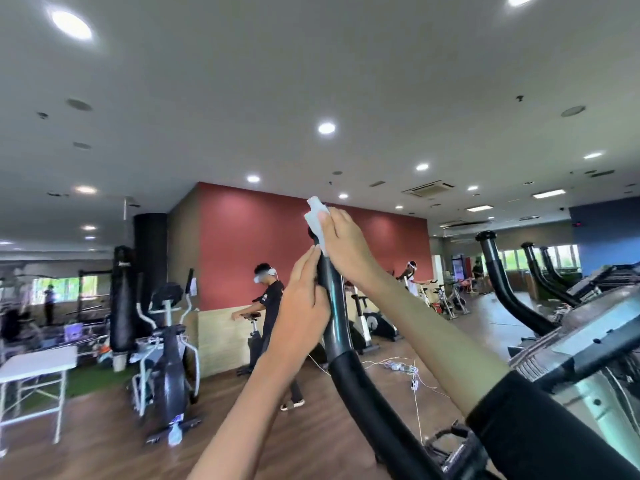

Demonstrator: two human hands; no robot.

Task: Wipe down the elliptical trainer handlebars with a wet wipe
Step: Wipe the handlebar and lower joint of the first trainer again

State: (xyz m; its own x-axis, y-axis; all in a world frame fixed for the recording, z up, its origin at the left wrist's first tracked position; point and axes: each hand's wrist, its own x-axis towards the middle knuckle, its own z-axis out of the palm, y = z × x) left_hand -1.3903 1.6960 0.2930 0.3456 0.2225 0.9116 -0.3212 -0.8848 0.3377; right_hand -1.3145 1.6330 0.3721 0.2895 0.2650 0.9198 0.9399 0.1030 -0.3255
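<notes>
A black elliptical handlebar [337, 327] rises in a curve from the lower right to the centre of the view. My left hand [304, 299] grips its upper shaft from the left side. Just above, my right hand [346, 244] holds a white wet wipe [316, 220] wrapped over the top end of the bar. The tip of the bar is hidden under the wipe and my fingers. A second black handlebar [498, 275] of the same machine stands at the right, untouched.
The machine's console [595, 337] fills the lower right. More ellipticals line the far right. An exercise bike [169, 344], a spray bottle [175, 433] on the wooden floor and a white folding table [38, 367] stand at the left. A person [273, 306] stands behind the bar.
</notes>
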